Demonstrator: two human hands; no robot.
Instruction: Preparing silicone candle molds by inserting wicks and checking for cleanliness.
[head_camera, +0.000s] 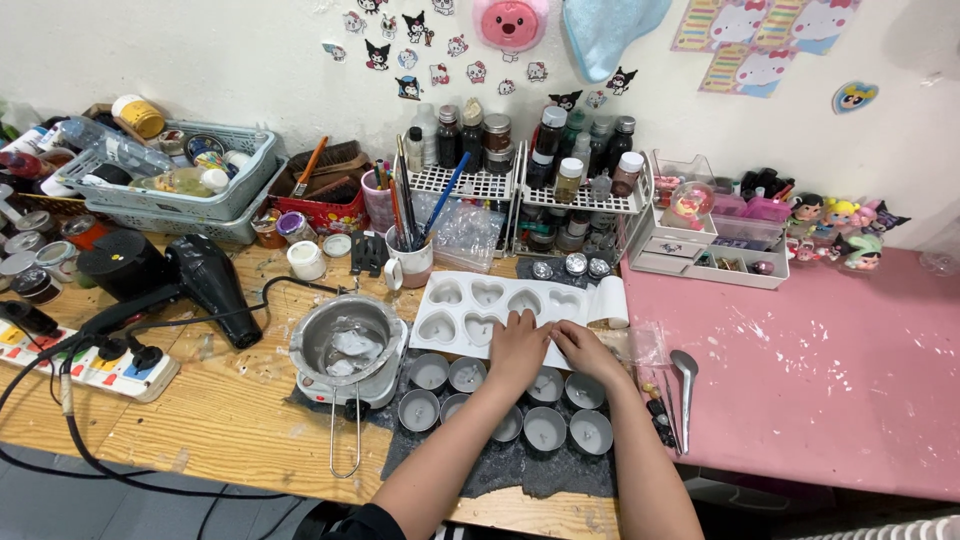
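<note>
— What are we working on?
— The white rectangular silicone mould with heart-shaped hollows (500, 305), lying flat on the wooden table (220, 400), just beyond the small round metal cups of grey wax (545, 430).
— And our hands?
— Our left hand (517, 350) and right hand (583, 347) rest palm-down on the mould's near edge, fingers loosely spread, gripping nothing.
— Its direction?
— Its long axis runs left to right, hollows facing up.

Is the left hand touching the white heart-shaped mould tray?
Touching. The head view shows the left hand with its fingertips resting on the near edge of the white heart mould tray, no gap visible between them.
</note>
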